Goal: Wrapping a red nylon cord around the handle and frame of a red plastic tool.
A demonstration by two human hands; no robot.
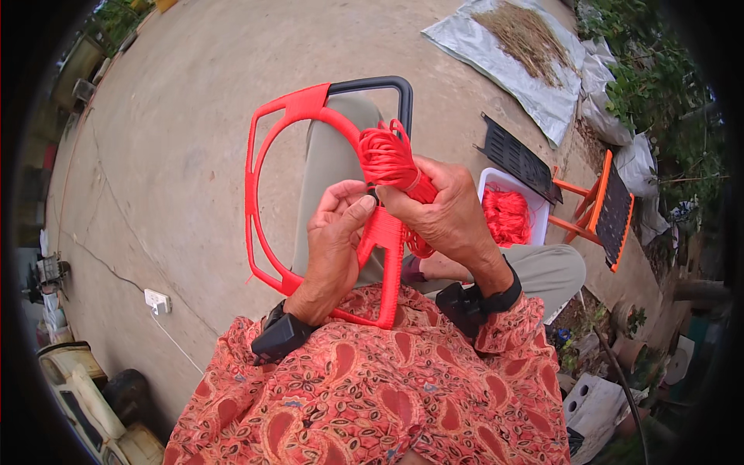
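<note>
A frame with an inner ring rests across my lap, mostly wrapped in red cord. Its far right corner is bare dark tubing. My right hand grips a thick bundle of red cord over the frame's right side, and loose loops hang below the palm. Thumb and fingers of my left hand close around a small dark, bare stretch of the frame, next to the bundle. The cord between the two hands is partly hidden by the fingers.
To the right, a white tub holds more red cord. Beside it stand an orange-legged folding stool and a black slatted panel. Straw lies on a pale sheet. A power strip sits on the concrete at left.
</note>
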